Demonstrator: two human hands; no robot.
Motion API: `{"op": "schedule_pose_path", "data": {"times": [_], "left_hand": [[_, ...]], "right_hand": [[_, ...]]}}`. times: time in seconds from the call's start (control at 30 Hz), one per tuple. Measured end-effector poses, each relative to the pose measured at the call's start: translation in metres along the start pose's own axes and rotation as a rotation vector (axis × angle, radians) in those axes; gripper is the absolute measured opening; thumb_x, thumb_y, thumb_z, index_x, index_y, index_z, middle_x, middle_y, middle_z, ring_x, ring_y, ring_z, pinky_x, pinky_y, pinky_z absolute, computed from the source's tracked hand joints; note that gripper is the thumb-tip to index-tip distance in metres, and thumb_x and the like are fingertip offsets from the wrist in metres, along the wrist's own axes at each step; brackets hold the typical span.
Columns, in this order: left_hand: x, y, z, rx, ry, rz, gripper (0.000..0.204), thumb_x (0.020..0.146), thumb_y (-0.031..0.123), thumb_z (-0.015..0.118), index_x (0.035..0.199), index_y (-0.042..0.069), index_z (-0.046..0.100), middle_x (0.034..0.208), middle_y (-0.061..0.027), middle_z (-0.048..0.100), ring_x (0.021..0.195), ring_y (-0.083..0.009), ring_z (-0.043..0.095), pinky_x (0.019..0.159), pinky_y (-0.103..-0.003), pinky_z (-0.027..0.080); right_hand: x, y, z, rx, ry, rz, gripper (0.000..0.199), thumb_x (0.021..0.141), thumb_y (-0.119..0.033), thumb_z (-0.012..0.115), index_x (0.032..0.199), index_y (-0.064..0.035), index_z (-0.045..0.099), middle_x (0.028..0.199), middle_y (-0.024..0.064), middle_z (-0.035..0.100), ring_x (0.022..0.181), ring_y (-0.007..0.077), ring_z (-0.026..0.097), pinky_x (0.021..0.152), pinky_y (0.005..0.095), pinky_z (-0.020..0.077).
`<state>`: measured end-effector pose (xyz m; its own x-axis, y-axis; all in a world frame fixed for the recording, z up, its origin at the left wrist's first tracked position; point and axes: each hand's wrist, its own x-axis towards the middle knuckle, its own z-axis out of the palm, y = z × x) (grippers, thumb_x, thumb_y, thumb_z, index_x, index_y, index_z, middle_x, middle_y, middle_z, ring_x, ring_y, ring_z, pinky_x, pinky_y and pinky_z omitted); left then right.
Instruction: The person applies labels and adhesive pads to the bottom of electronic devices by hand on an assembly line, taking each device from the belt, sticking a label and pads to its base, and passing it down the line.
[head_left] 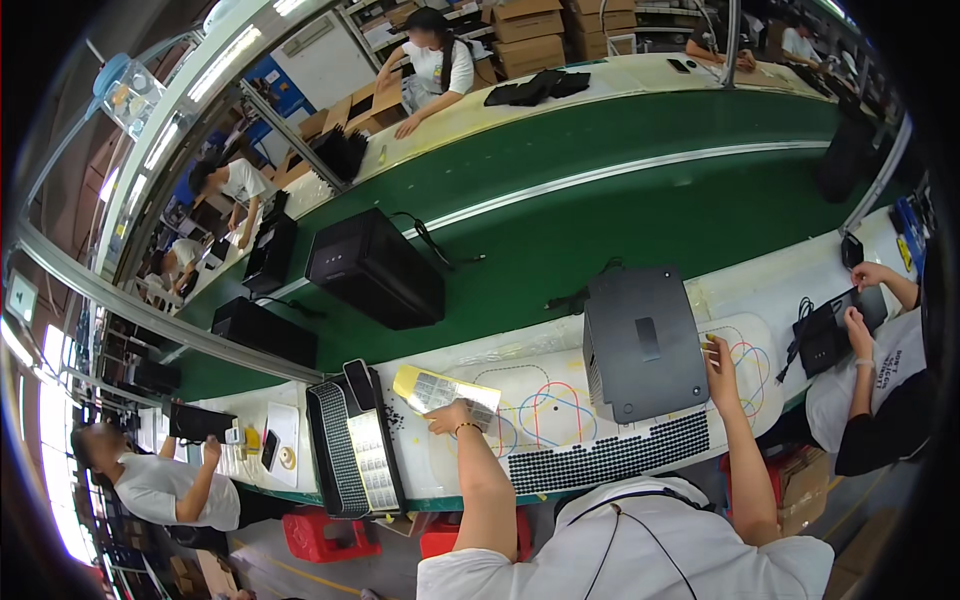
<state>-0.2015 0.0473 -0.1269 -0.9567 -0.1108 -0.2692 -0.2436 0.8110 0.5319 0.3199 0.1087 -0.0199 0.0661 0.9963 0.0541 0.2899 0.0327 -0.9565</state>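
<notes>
My left hand [449, 416] is at the lower edge of a yellow-backed sheet of silvery labels [470, 395], its fingers bent and closed on it. Whether a single label is between the fingertips is too small to tell. A dark grey boxy device [640, 350] rests on the white bench, its flat face with small round feet and a darker central rectangle turned up. Beside its right edge is my right hand [722, 372], fingers stretched and apart, with yellow on some fingertips. Rows of small black round pads [610, 453] lie between the device and me.
A black tray [353, 450] holds black pads, a label sheet and a phone [358, 384]. Loose black bits [395, 417] lie beside it. Black devices [375, 270] stand on the green conveyor [560, 220]. Co-workers sit left and right; the right one handles a black device [828, 340].
</notes>
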Motion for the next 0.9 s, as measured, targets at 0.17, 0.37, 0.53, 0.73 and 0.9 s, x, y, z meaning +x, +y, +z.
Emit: {"op": "schedule_pose_path", "data": {"times": [0.17,0.37,0.53,0.73,0.9], "left_hand": [[-0.037,0.026,-0.053,-0.775,-0.391,0.373,0.075,0.065,-0.014,0.058,0.133,0.000,0.029,0.120,-0.0206,0.051,0.106,-0.0294,0.057,0.086,-0.034,0.050],[-0.136,0.039,-0.206,-0.652,-1.025,0.920,0.078,0.069,-0.016,0.062,0.138,0.002,0.029,0.121,-0.0130,0.053,0.111,-0.0212,0.054,0.091,-0.031,0.046],[-0.191,0.031,-0.279,-0.222,-1.119,1.352,0.069,0.072,-0.014,0.063,0.134,0.000,0.035,0.120,-0.0111,0.053,0.110,-0.0191,0.054,0.092,-0.030,0.043],[-0.230,0.047,-0.293,-0.256,-0.933,1.379,0.058,0.073,-0.001,0.071,0.126,-0.001,0.048,0.125,-0.0184,0.050,0.118,-0.0323,0.049,0.098,-0.037,0.039],[-0.265,0.068,-0.293,-0.503,-0.557,1.636,0.054,0.074,0.000,0.066,0.126,-0.001,0.051,0.125,-0.0165,0.053,0.109,-0.0276,0.053,0.087,-0.033,0.044]], "right_hand": [[0.017,-0.087,0.012,0.181,0.169,-0.119,0.026,0.095,-0.009,0.054,0.119,-0.0015,0.049,0.109,0.0089,0.062,0.100,0.0152,0.059,0.089,0.0271,0.0441],[0.002,-0.243,0.035,0.163,-0.052,-0.435,0.027,0.089,-0.009,0.060,0.115,-0.0022,0.055,0.108,0.0088,0.061,0.102,0.0196,0.058,0.093,0.0299,0.0416],[-0.015,-0.296,0.069,-0.009,-0.557,-0.581,0.042,0.078,-0.018,0.072,0.113,-0.0013,0.059,0.111,0.0133,0.062,0.109,0.0313,0.054,0.102,0.0414,0.0369],[-0.019,-0.291,0.068,0.145,-0.596,-0.496,0.020,0.082,-0.015,0.070,0.094,-0.0001,0.068,0.090,0.0113,0.069,0.095,0.0270,0.062,0.097,0.0409,0.0417],[-0.030,-0.279,0.064,0.152,-0.634,-0.453,0.017,0.082,-0.012,0.069,0.094,0.0000,0.068,0.088,0.0112,0.069,0.090,0.0257,0.062,0.095,0.0398,0.0439]]}}
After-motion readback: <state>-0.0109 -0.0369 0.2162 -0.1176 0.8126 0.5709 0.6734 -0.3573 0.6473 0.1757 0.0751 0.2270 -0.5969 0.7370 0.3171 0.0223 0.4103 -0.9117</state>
